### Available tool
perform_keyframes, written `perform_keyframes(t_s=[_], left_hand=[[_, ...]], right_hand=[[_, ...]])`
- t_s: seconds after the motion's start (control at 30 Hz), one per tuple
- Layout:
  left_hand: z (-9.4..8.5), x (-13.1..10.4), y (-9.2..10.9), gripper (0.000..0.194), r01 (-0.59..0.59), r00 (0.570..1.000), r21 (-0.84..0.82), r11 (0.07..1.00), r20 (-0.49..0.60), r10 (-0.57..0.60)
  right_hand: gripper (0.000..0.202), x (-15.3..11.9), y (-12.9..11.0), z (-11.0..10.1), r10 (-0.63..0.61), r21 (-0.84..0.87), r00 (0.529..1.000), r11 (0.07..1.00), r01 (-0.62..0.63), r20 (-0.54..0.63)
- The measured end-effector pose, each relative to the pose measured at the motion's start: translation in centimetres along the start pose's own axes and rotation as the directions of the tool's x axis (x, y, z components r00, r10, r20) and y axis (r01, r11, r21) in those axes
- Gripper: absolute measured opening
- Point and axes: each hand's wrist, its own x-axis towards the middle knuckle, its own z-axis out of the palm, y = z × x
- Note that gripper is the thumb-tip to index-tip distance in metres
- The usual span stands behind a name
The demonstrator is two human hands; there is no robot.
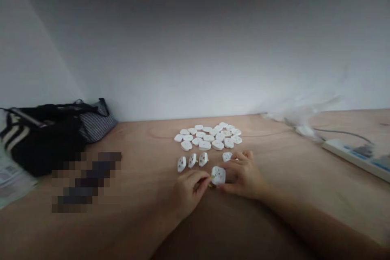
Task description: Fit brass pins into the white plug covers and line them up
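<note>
Between the thumb and fingers of my right hand (243, 174) is a white plug housing (218, 175), its face with small holes turned towards me. My left hand (190, 189) is closed in a pinch at the housing's left edge, on a small brass-coloured pin (211, 177). Most of that pin is hidden by the fingertips. Just behind my right fingers lies another white plug housing (227, 157), partly covered. To the left, three plug housings stand on edge in a row, the nearest to my left hand being a tilted housing (181, 164).
A cluster of several white plug housings (204, 145) lies farther back on the wooden table (146, 170). At left are a black bag (51, 134), a plastic bag (14, 178) and a blurred-out dark object (88, 183). A power strip (353, 154) and clear plastic wrap (301, 115) lie right.
</note>
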Motion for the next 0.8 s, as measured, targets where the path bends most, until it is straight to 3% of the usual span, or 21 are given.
perform_keyframes(t_s=[0.47,0.7,0.8], left_hand=[[-0.16,0.24,0.75,0.011,0.055,0.998,0.009,0.998,0.030,-0.056],[0.32,0.18,0.51,0.010,0.015,0.999,-0.046,0.999,0.030,-0.014],[0.43,0.16,0.17,0.016,0.057,0.998,-0.080,0.995,0.020,-0.056]], right_hand=[[0.041,-0.27,-0.26,0.19,-0.108,-0.096,0.994,0.989,0.109,0.006],[0.041,-0.38,-0.28,0.50,-0.113,-0.062,0.994,0.992,0.113,0.001],[0.046,-0.35,-0.41,0.47,-0.096,-0.037,0.995,0.995,0.096,0.008]])
